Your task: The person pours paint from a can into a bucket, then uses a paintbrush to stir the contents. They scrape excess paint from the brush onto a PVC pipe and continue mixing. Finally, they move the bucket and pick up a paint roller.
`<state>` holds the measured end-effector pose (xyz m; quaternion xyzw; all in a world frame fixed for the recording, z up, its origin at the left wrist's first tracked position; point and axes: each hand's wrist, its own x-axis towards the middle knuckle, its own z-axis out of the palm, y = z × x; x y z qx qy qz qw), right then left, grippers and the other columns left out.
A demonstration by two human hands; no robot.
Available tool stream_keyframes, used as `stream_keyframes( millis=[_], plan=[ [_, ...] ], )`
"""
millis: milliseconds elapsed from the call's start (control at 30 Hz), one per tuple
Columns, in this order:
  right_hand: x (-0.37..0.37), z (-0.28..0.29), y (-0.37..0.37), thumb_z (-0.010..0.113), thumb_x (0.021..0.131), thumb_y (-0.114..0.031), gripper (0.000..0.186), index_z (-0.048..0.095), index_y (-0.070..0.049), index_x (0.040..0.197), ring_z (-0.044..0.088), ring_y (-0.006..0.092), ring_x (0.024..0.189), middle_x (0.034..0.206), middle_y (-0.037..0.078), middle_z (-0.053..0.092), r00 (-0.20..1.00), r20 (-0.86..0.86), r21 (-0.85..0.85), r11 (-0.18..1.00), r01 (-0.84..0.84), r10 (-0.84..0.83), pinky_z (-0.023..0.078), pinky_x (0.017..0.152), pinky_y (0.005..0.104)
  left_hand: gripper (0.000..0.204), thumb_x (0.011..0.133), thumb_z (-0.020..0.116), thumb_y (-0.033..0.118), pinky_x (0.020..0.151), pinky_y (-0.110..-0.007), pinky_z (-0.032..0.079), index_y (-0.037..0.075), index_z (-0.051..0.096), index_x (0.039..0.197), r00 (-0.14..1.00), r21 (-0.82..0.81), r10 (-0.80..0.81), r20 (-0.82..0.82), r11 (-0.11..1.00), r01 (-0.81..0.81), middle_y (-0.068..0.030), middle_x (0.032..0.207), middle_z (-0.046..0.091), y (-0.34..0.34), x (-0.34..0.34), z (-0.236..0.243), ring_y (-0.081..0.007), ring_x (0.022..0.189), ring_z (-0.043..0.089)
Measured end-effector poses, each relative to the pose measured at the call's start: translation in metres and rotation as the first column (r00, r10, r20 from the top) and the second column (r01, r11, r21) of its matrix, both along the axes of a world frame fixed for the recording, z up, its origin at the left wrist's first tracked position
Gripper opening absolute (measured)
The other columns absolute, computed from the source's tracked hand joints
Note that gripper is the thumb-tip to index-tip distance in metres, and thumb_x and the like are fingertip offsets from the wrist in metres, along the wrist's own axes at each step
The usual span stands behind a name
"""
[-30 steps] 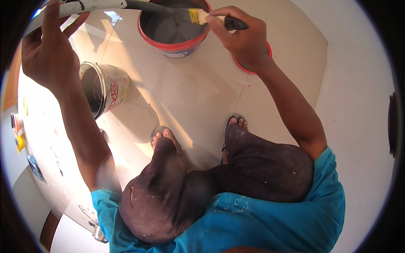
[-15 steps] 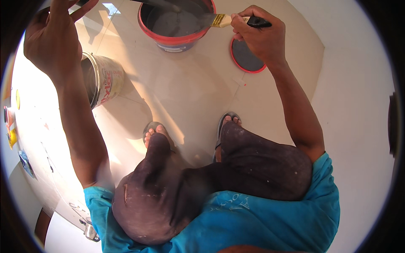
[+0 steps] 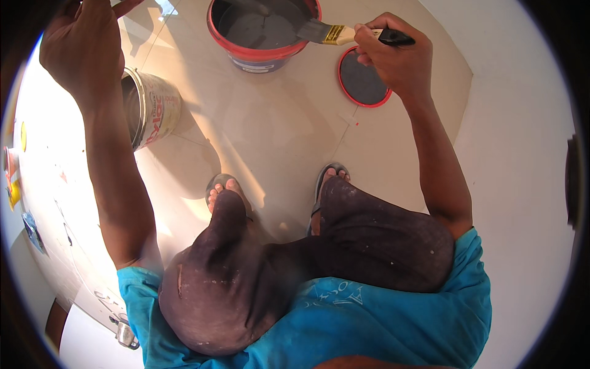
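My right hand (image 3: 402, 58) is closed around the handle of a flat paintbrush (image 3: 359, 35). The brush lies nearly level, and its grey-coated bristles cross the right side of the bucket's red rim. Dark grey paint (image 3: 264, 27) partly fills the bucket (image 3: 261, 60). Against the far side of the paint, a slim grey tool end shows, its upper part cut off. At the upper left, my left hand (image 3: 83, 55) is raised near a pale, dirty can. One finger points right; the others are cropped or hidden, so its grip is unclear.
The pale can (image 3: 160, 107) lies tilted on the tiled floor (image 3: 276, 123), its mouth facing left. Right of the bucket is a round, red-rimmed grey lid (image 3: 365, 77). My sandalled feet stand between my knees and the bucket. A white wall (image 3: 522, 154) rises on the right.
My right hand and the brush have moved slightly right and down. The bucket, can and lid sit a little differently in the picture. The bristles, blurred before, now show sharply.
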<state>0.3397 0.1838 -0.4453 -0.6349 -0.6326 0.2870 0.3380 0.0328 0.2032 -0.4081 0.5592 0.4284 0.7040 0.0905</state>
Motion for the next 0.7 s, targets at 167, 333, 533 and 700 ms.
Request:
stream_keyframes(
  millis=[167, 333, 533, 700],
  plan=[
    [0.004, 0.000, -0.004, 0.076, 0.092, -0.016, 0.017, 0.071, -0.001, 0.085, 0.070, 0.0098, 0.061, 0.068, 0.005, 0.071, 1.000, -0.015, 0.015, 1.000, 0.005, -0.004, 0.054, 0.058, 0.0225, 0.034, 0.101, 0.069, 0.025, 0.059, -0.024, 0.064, -0.004, 0.068, 0.118, 0.993, -0.094, 0.115, 0.024, 0.989, -0.112, -0.0089, 0.095, 0.070, -0.005, 0.013, 0.010, -0.0140, 0.078, 0.072],
    [0.005, 0.001, -0.007, 0.076, 0.093, -0.017, 0.018, 0.071, -0.001, 0.086, 0.069, 0.0102, 0.060, 0.068, 0.005, 0.071, 1.000, -0.006, 0.019, 1.000, -0.004, 0.004, 0.054, 0.057, 0.0231, 0.035, 0.100, 0.069, 0.026, 0.061, -0.025, 0.065, -0.004, 0.068, 0.118, 0.998, -0.017, 0.058, -0.020, 0.998, -0.058, -0.0085, 0.095, 0.070, -0.003, 0.007, 0.005, -0.0140, 0.079, 0.072],
    [0.007, 0.004, -0.010, 0.076, 0.090, -0.014, 0.012, 0.073, -0.002, 0.089, 0.068, 0.0061, 0.063, 0.066, 0.003, 0.070, 0.999, -0.046, 0.035, 0.999, -0.024, 0.026, 0.051, 0.058, 0.0223, 0.034, 0.101, 0.068, 0.025, 0.059, -0.024, 0.064, -0.004, 0.068, 0.118, 0.995, -0.051, 0.097, 0.032, 0.994, -0.096, -0.0085, 0.094, 0.070, 0.000, 0.005, 0.004, -0.0135, 0.078, 0.072],
    [0.013, 0.011, -0.007, 0.076, 0.095, -0.010, 0.012, 0.074, 0.001, 0.097, 0.069, 0.0110, 0.065, 0.077, 0.007, 0.073, 0.995, -0.089, 0.181, 0.983, -0.016, 0.033, 0.055, 0.061, 0.0229, 0.034, 0.099, 0.070, 0.021, 0.065, -0.029, 0.067, -0.007, 0.067, 0.118, 0.994, -0.175, 0.109, 0.025, 0.979, -0.103, -0.0140, 0.103, 0.071, -0.003, 0.005, 0.019, -0.0208, 0.084, 0.074]
  ],
)
